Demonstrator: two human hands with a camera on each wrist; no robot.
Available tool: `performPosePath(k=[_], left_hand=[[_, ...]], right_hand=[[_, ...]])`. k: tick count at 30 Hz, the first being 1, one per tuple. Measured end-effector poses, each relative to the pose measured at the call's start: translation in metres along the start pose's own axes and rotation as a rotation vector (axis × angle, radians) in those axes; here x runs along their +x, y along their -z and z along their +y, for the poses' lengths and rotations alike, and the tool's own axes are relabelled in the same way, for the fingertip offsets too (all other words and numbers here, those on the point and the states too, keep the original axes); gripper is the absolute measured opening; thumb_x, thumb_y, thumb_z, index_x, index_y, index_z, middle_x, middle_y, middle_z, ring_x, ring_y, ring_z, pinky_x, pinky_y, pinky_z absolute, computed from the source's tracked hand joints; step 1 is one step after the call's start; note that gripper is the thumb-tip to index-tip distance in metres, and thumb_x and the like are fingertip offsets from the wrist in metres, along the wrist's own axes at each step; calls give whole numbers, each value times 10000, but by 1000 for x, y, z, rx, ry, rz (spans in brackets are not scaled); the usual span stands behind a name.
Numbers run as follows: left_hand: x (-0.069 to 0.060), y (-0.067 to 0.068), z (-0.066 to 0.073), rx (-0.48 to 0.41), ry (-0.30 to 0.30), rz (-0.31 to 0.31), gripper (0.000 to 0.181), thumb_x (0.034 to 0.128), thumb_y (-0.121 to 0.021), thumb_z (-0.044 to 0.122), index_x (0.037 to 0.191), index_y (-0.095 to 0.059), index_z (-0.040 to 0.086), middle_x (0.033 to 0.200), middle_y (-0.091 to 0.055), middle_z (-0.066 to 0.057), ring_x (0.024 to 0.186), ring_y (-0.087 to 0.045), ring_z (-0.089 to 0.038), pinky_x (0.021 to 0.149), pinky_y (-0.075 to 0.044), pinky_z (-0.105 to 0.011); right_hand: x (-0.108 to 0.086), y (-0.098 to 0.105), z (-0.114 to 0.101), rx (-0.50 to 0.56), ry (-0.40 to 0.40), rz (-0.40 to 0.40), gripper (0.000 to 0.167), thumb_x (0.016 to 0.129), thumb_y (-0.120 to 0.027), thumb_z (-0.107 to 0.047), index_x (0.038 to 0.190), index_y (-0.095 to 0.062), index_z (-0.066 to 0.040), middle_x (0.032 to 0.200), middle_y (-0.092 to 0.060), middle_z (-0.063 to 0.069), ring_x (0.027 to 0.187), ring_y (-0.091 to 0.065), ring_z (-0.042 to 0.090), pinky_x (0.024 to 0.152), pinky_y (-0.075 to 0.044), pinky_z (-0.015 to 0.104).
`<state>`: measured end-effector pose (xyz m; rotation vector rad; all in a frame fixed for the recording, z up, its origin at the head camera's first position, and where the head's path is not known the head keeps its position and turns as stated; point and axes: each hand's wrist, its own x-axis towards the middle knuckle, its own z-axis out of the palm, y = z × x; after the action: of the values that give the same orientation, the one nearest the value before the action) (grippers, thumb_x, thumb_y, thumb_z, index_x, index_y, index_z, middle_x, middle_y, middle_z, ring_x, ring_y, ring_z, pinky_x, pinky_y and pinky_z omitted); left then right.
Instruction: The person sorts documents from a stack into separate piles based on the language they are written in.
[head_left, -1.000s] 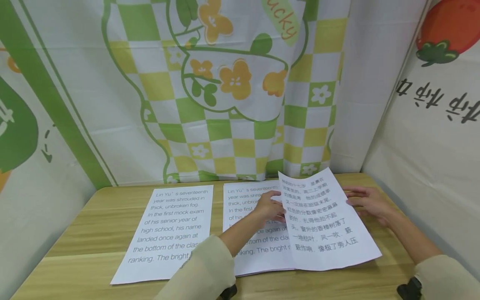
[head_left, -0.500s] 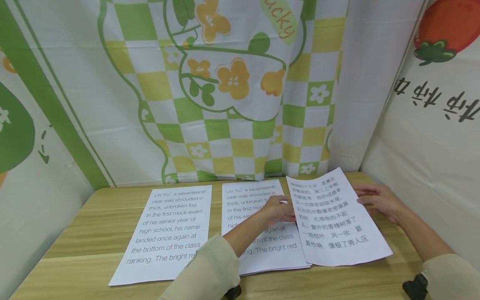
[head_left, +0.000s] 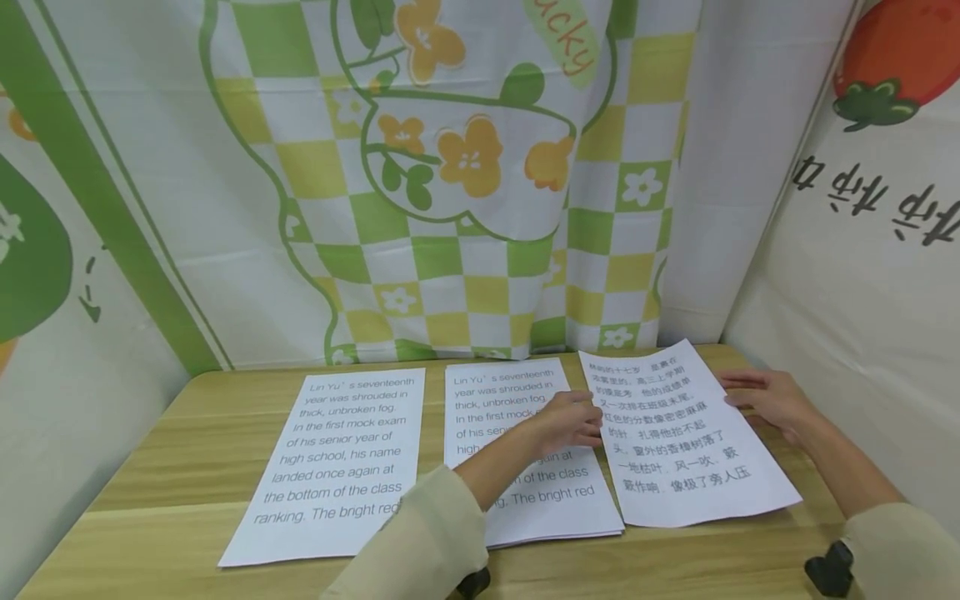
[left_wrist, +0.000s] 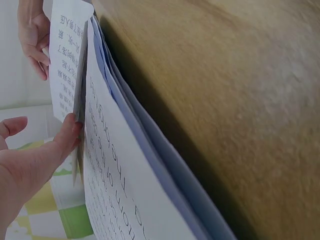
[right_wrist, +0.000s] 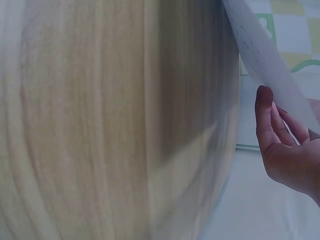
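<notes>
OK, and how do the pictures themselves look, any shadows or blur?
Head view: fairly even light, print on the Chinese-text sheet legible; left wrist view: a dark shadow on the wooden tabletop along the English-text stack, wood grain soft; right wrist view: hazy, a broad shadow across the wooden tabletop, that sheet's print too soft to read.

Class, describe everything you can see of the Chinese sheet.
The sheet is white, thin and paper-like, printed with rows of dark Chinese characters. It is rectangular, print side up, and gently bowed, its top edge dipping. It looks raised off the table, just right of the English stack. The left hand holds its left edge, the right hand its right.
</notes>
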<state>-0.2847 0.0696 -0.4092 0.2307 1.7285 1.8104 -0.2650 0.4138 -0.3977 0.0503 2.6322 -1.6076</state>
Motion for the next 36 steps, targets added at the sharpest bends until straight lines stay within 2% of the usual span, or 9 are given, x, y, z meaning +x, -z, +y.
performPosePath(k=[3,5,8,11,14,19,23,30,36], left_hand=[[1,-3,1,6,-2,-12,724,956,-578,8,1594,-248,-79,1298,-602,-284,1302,-580,-411,1037,-566,-419],[1,-5,1,9,-2,-8,716,963,-583,19,1594,-258,-71,1323,-593,-283,1324,-560,-418,1050,-557,-426],[1,-7,1,12,-7,-3,724,961,-581,23,1600,-251,-62,1356,-576,-301,1336,-545,-429,1069,-542,-443],[1,-8,2,23,-10,12,752,941,-588,17,1610,-249,-38,1360,-578,-290,1328,-552,-422,1069,-542,-451],[2,-9,2,51,-16,33,768,931,-599,23,1617,-254,-16,1314,-600,-270,1304,-566,-400,1050,-556,-449],[5,-8,0,124,-22,72,776,912,-624,46,1607,-286,-19,1175,-653,-200,1198,-612,-328,1001,-586,-411],[7,-8,0,140,-15,79,777,899,-629,60,1594,-299,-44,1075,-620,-129,1055,-606,-251,967,-599,-381],[7,-7,2,129,7,82,758,913,-634,96,1587,-317,-45,1228,-643,-160,1143,-639,-318,961,-603,-380],[8,-7,1,105,11,79,768,905,-657,95,1586,-326,-35,1256,-648,-157,1160,-642,-327,967,-602,-382]], right_hand=[[0,1,3,15,-3,6,633,982,-664,-40,1487,-355,187,1163,-714,-130,866,-683,11,734,-639,294],[-1,2,5,4,-7,5,643,984,-669,-58,1494,-355,177,1174,-699,-149,876,-674,7,737,-637,296],[-1,2,7,-20,-12,-3,649,996,-668,-97,1504,-358,161,1298,-695,45,896,-669,2,752,-634,297],[-1,2,10,-43,-4,-24,654,1015,-650,-124,1513,-338,163,1464,-536,286,925,-659,-24,781,-631,294],[0,2,12,-44,2,-35,663,1024,-638,-127,1517,-312,175,1508,-437,364,936,-659,-34,802,-629,289],[1,-1,16,-28,8,-30,686,1018,-626,-79,1528,-252,188,1475,-437,400,926,-677,-8,800,-631,291],[1,-3,17,-38,4,-21,719,1009,-629,-53,1539,-207,188,1453,-445,413,926,-669,-27,811,-629,280],[-1,-5,16,-15,-31,-27,759,1024,-604,-46,1562,-118,178,1431,-468,430,971,-735,132,859,-636,319],[-3,-7,13,-28,-48,-15,768,1028,-611,-72,1563,-119,176,1431,-479,415,945,-728,110,838,-636,303]])
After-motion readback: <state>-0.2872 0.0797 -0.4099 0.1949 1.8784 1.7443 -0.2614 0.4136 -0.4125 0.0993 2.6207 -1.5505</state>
